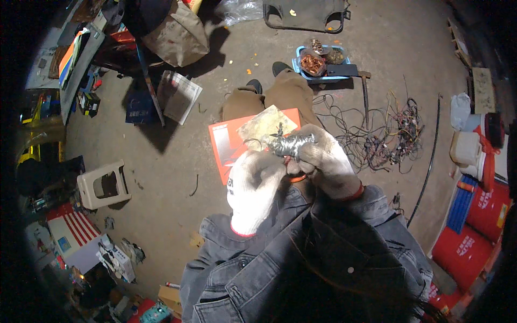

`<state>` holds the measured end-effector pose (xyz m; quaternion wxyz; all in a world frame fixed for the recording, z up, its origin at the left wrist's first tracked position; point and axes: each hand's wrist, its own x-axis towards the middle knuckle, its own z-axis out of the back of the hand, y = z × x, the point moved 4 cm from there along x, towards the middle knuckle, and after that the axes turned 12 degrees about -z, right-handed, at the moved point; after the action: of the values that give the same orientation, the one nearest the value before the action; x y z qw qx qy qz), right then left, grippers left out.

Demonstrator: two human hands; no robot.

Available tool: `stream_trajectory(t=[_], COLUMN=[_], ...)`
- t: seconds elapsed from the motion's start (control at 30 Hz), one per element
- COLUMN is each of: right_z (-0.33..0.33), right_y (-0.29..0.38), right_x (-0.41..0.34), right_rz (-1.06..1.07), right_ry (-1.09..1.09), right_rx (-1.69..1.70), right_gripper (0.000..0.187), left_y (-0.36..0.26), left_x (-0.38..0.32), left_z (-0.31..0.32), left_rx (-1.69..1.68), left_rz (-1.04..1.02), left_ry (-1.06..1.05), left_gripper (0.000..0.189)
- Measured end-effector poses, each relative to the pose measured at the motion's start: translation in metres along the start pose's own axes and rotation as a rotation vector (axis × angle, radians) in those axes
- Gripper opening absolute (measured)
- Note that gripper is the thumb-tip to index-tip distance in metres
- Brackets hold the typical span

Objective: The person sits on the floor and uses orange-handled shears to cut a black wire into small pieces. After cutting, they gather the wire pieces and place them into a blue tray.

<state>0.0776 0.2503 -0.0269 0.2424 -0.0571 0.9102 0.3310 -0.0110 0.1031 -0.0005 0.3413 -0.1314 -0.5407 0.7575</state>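
Observation:
In white work gloves, my two hands meet above my lap. My right hand [321, 151] grips a bundle wrapped in shiny dark tape [291, 145], with short wire ends sticking out at its upper left. My left hand [258, 173] is at the bundle's lower left; its fingertips are closed, and what they pinch cannot be made out. Something red and orange shows between the gloves. Under the hands an orange-red flat box [223, 139] lies across my thighs, with a worn yellowish piece of board or stone [274, 117] on top.
Tangled wires [375, 141] lie on the floor at the right, near a hammer [366, 97] and a blue basket [297, 66] holding bags of copper-coloured scraps. A plastic stool [87, 189] is at the left. Red drums [464, 250] line the right side.

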Motion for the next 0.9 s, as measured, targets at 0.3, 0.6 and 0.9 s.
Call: stream_trajectory(t=[0.3,0.6,0.9], right_z=[0.001,0.018,0.025], right_y=[0.002,-0.031,-0.026], right_x=[0.005,-0.004,0.005], right_rz=[0.047,0.208,0.001], right_ry=[0.315,0.655,0.894], right_rx=[-0.514,-0.532,-0.781], right_gripper=[0.041,0.033,0.032], left_y=[-0.012,-0.047,-0.054], left_x=[0.012,-0.008,-0.019], left_z=[0.020,0.036,0.041], left_rx=[0.312,0.721,0.725], left_rz=[-0.733,-1.163,-1.539], left_ry=[0.169,0.386,0.571], left_gripper=[0.028,0.021,0.021])
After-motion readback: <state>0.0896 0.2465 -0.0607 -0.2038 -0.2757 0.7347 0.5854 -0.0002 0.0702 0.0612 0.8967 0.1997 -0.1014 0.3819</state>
